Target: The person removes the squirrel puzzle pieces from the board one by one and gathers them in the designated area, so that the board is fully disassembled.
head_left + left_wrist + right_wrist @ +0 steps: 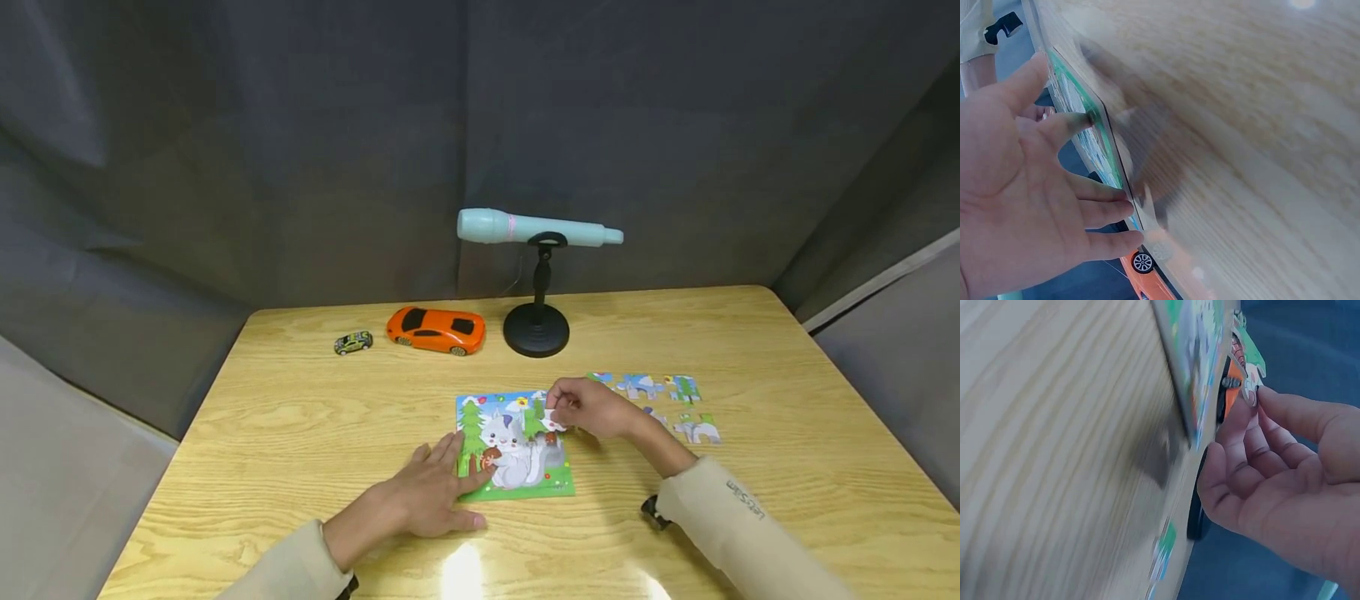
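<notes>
Right hand (596,408) pinches a jigsaw piece (555,420) over the squirrel puzzle's (525,492) far right part, gripping just an edge, probably so most of its picture stays uncovered. Whether piece and puzzle touch is hard to judge. Left hand (431,496) lies with fingers extended onto the puzzle's left side, apparently to stop it sliding. Loose pieces (684,388) lie right of the puzzle, perhaps for easy reach.
</notes>
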Tool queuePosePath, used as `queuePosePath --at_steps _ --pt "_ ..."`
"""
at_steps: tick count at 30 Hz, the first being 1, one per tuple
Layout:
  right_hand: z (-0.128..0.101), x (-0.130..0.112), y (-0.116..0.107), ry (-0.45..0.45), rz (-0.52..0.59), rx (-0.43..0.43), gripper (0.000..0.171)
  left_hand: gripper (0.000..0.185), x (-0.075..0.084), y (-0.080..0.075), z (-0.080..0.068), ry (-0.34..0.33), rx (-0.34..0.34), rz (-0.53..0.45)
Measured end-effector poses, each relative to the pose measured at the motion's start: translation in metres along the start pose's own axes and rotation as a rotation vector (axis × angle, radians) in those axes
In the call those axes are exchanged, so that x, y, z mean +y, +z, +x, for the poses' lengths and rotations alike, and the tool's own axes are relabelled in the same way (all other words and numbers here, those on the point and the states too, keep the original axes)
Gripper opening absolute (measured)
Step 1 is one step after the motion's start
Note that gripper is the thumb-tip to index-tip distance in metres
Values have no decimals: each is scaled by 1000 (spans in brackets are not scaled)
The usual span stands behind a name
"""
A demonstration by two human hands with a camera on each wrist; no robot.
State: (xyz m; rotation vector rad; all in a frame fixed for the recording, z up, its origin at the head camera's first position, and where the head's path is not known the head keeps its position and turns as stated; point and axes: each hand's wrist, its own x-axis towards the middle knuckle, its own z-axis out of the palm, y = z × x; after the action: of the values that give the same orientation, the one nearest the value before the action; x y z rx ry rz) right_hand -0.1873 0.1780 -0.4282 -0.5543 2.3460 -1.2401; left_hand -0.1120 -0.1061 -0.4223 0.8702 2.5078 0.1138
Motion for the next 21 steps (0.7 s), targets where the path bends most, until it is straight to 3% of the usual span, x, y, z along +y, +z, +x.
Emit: queuePosePath --at_steps 11,21 --pt "-24 30 -30 56 -10 31 10 65 0 -1 2 23 3 -12" --pt "-38 42 -44 112 -63 76 9 66 0 -2 2 23 10 -17"
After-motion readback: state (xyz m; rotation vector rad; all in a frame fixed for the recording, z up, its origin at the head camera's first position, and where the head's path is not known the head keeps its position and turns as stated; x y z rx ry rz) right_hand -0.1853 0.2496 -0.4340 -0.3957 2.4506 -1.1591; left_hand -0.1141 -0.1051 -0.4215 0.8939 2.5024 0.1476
